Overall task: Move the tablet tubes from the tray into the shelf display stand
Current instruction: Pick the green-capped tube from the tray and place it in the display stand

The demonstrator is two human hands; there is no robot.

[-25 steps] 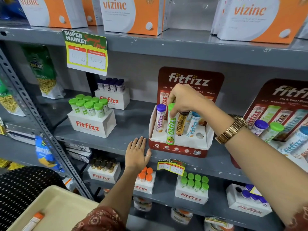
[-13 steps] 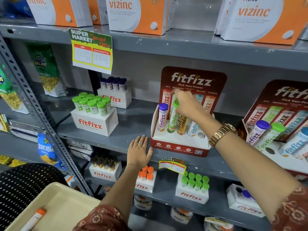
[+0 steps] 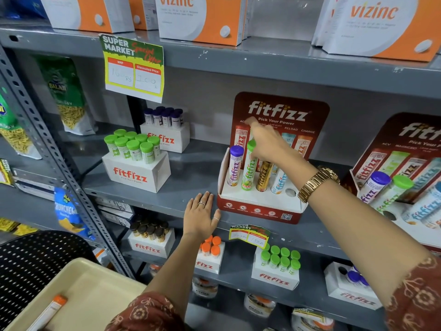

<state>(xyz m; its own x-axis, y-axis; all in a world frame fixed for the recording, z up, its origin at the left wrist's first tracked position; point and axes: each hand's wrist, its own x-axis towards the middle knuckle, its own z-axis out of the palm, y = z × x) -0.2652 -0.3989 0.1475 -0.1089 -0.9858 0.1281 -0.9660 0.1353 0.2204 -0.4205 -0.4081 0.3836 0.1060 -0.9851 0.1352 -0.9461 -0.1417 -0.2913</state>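
Grey steel shelving w/ slotted uprights is filling the view, shop aisle setting. Top shelf is carrying orange/white vizinc boxes; a green/yellow price tag is hanging off its edge. Mid shelf is holding the red fitfizz display stand w/ tall backboard, plus white fitfizz boxes of green-cap tubes to the left.

Stand's white insert is holding 4 tubes upright in a row: purple-cap tube, green-cap tube, gold tube, blue/white tube. One hole at the right end is sitting open.

Beige tray is sitting bottom left, below shelf level, w/ one orange-cap tube lying in it on its side.

Right hand is hovering over the green cap, blurred; fingers loosely spread, index pointing up-left, gripping nothing. Gold watch on that wrist. Left hand is lying flat on the shelf edge just left of the stand, fingers spread, palm down, empty.
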